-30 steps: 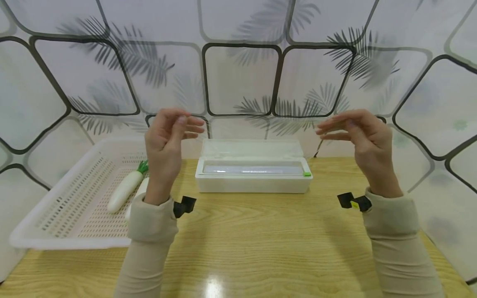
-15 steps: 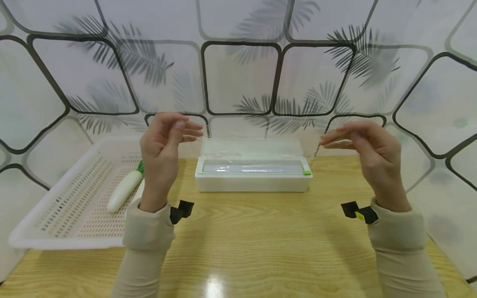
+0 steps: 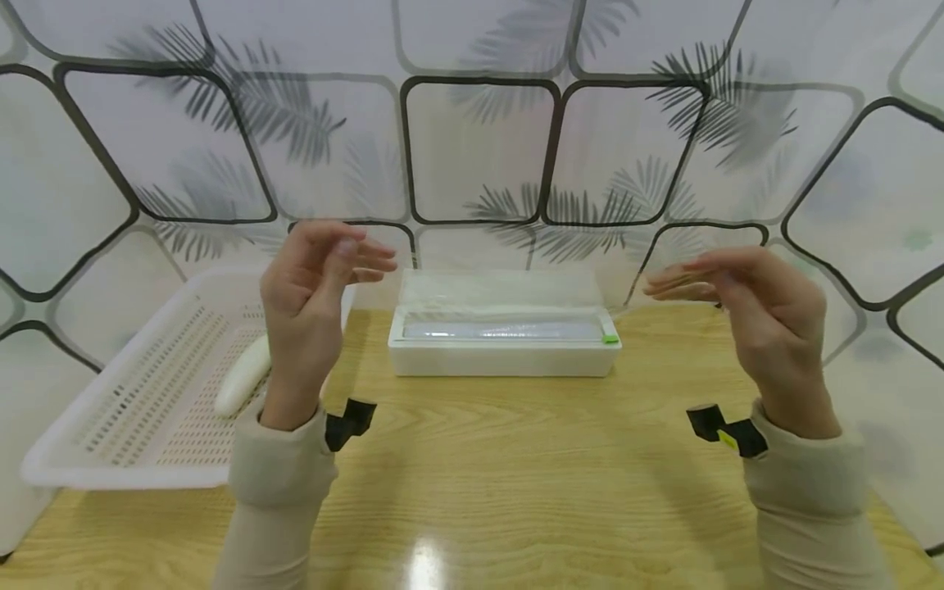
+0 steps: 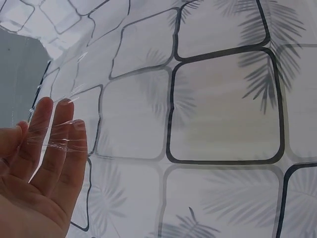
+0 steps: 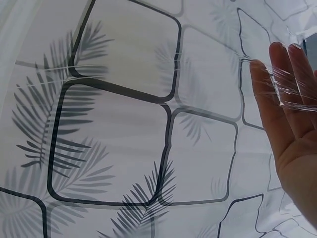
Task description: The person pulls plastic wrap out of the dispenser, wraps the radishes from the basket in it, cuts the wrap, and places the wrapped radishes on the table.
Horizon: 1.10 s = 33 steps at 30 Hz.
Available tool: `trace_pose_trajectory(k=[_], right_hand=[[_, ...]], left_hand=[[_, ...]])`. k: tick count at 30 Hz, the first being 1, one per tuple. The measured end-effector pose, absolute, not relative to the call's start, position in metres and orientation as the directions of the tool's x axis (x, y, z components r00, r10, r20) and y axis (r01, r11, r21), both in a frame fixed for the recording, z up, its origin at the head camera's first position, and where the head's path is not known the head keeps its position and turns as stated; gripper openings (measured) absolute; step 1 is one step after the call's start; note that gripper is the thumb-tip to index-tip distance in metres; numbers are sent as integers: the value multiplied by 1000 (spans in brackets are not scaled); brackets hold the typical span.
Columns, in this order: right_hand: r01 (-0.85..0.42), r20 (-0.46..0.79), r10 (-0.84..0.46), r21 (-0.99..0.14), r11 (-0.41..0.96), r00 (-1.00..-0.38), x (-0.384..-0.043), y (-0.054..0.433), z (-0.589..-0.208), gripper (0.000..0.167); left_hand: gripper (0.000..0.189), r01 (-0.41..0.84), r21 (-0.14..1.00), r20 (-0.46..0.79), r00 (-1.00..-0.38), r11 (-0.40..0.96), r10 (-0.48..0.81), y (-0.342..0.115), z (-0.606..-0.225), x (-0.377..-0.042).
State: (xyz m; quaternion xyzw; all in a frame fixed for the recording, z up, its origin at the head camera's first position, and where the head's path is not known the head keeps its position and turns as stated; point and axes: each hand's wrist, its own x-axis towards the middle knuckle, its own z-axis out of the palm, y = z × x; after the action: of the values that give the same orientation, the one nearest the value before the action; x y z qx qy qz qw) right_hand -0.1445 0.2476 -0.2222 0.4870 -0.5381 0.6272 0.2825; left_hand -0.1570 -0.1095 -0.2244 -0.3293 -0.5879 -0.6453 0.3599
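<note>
Clear cling film [image 4: 64, 144] is pinched between the thumb and fingers of my left hand [image 3: 310, 311], creased across the fingers in the left wrist view. My right hand [image 3: 767, 319] grips the other side of the film [image 5: 292, 91], which bunches over its fingers; the thumb falls mostly outside the right wrist view. Between the raised hands the sheet is nearly invisible in the head view. Behind and below them stands a white cling film dispenser [image 3: 505, 360], its lid [image 3: 501, 288] up, with a film roll [image 3: 501, 330] inside and a green slider [image 3: 610, 338] at the right end.
A white perforated basket [image 3: 81, 471] stands at the left of the wooden table [image 3: 509, 475], partly behind my left forearm. In it lies a white radish [image 3: 245, 377], partly covered by the hand. A patterned sheet [image 3: 479, 156] hangs behind the table.
My hands have moved farther apart, the left one leftward, the right one rightward and lower, both still holding the film. The radish's green top is now hidden behind my left hand.
</note>
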Motion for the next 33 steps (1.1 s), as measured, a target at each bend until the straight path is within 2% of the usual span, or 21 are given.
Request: trace_pose_trajectory(k=[5, 9, 11, 14, 16, 19, 21, 23, 29, 33], right_hand=[[-878, 892, -209, -439, -190, -401, -130, 255, -229, 28], [-857, 858, -308, -479, -190, -411, -118, 262, -233, 26], [-844, 837, -376, -494, -209, -397, -112, 265, -235, 25], [-816, 788, -486, -532, -226, -379, -104, 273, -239, 25], [-793, 738, -550, -574, -204, -392, -99, 279, -244, 27], [-762, 650, -638, -630, -148, -413, -93, 290, -253, 30], [-746, 578, -691, -661, -85, -433, -90, 296, -259, 34], [-729, 509, -749, -683, -50, -425, -87, 300, -266, 38], [-679, 321, -870, -734, 21, -374, -84, 296, -291, 52], [-646, 245, -906, -762, 40, -345, -86, 290, -310, 49]], left_hand=[[13, 839, 535, 845, -535, -98, 28, -119, -227, -148], [14, 808, 563, 824, -531, -176, 196, -131, -233, -139], [18, 802, 562, 812, -488, -203, 319, -139, -237, -136], [20, 817, 540, 771, -385, -201, 507, -149, -243, -133], [19, 823, 534, 719, -319, -196, 618, -155, -247, -131], [17, 798, 578, 613, -288, -169, 736, -161, -256, -127], [17, 771, 616, 551, -275, -161, 788, -163, -262, -125], [20, 748, 643, 504, -255, -162, 825, -163, -269, -124], [27, 668, 722, 392, -176, -184, 903, -158, -298, -119], [19, 655, 743, 312, -155, -139, 937, -154, -322, -116]])
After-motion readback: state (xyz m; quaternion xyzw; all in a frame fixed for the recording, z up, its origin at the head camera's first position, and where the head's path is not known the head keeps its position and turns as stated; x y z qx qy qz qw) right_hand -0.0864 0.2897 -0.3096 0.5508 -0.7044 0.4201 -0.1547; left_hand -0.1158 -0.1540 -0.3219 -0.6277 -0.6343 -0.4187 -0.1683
